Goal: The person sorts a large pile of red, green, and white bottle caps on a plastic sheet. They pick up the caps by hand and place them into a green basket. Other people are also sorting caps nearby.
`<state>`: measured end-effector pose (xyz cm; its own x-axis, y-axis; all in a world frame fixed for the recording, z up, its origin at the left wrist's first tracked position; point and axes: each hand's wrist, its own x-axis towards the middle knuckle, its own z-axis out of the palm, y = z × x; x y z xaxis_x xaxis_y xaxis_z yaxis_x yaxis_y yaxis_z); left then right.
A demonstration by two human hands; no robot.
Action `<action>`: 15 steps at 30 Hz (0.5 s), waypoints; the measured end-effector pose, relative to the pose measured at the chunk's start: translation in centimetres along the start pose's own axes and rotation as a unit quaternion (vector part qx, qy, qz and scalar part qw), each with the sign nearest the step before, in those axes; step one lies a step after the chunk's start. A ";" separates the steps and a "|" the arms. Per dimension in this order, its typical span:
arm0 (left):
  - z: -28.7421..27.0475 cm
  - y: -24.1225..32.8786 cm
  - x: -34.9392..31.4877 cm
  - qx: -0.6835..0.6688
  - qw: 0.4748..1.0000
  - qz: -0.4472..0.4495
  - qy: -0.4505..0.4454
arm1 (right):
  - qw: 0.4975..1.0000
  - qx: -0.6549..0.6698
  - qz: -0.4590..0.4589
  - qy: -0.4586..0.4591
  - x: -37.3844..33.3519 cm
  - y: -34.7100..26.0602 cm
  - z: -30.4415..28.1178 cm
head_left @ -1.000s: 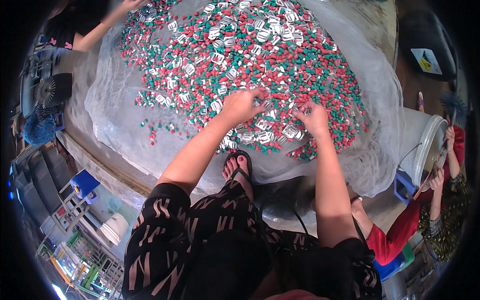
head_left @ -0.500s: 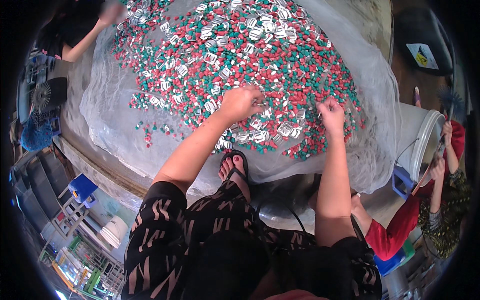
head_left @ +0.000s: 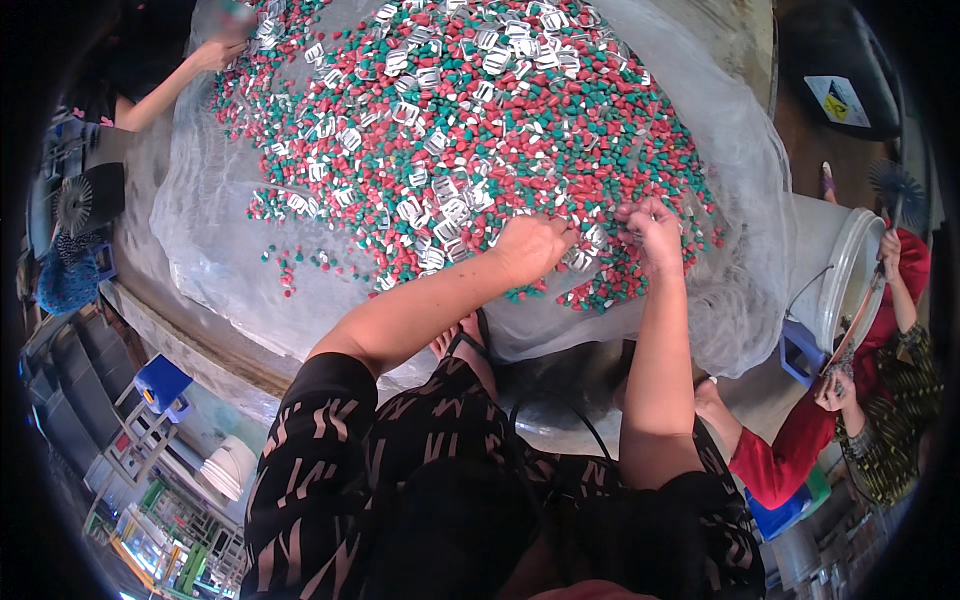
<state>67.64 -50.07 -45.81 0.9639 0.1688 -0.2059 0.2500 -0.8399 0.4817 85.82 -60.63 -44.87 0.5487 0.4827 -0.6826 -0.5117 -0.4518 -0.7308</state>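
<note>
A broad heap of small red, green and white tumbling stones (head_left: 520, 130) has shiny metal buckles (head_left: 455, 205) mixed through it, spread on pale netting (head_left: 735, 160). My left hand (head_left: 535, 247) is low over the near part of the heap, fingers closed in a pinch, with buckles just left of it. To its right, my right hand (head_left: 655, 235) curls its fingers over the stones near the right edge. What either hand holds, if anything, is hidden by the fingers.
Another person's hand (head_left: 218, 52) reaches to the heap at the far left. On the right, a person in red and patterned clothing holds a thin tool beside a white bucket (head_left: 850, 275). A dark container (head_left: 840, 75) stands at the far right. My sandalled foot (head_left: 465, 345) is by the netting.
My left hand has moved right and nearer to me, closer to my right hand. More buckles show where it was. The far-left person's hand has come down to the heap.
</note>
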 end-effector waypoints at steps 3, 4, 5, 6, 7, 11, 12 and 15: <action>-1.4 -1.1 0.3 -0.222 0.975 -0.017 -0.028 | 0.963 -0.257 -0.079 -0.028 -0.3 1.2 -2.0; -2.0 -2.2 0.4 -0.314 0.947 -0.034 -0.053 | 0.932 -0.334 -0.130 -0.044 -0.3 2.0 -2.2; -2.5 -3.6 0.2 -0.432 0.902 0.006 -0.021 | 0.899 -0.405 -0.147 -0.078 -0.9 2.6 -1.4; -2.9 -4.5 -0.3 -0.509 0.861 -0.002 -0.028 | 0.872 -0.466 -0.132 -0.065 -1.6 2.8 -0.7; -4.5 -4.8 -0.5 -0.584 0.811 -0.006 -0.036 | 0.859 -0.488 -0.153 -0.035 -2.4 3.0 0.0; -5.5 -6.2 -0.3 -0.739 0.655 -0.106 -0.118 | 0.819 -0.547 -0.169 -0.025 -2.6 2.3 0.8; -5.0 -6.0 -0.3 -0.678 0.728 -0.063 -0.087 | 0.830 -0.531 -0.169 -0.018 -2.6 2.4 0.8; -3.4 -3.6 0.1 -0.382 0.922 0.039 -0.046 | 0.836 -0.494 -0.236 0.045 -1.5 3.5 -0.5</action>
<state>67.16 -45.26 -44.62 0.9784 0.0499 -0.2004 0.2065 -0.2323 0.9505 83.55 -63.29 -46.44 0.6065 0.7428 -0.2836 0.5459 -0.6483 -0.5308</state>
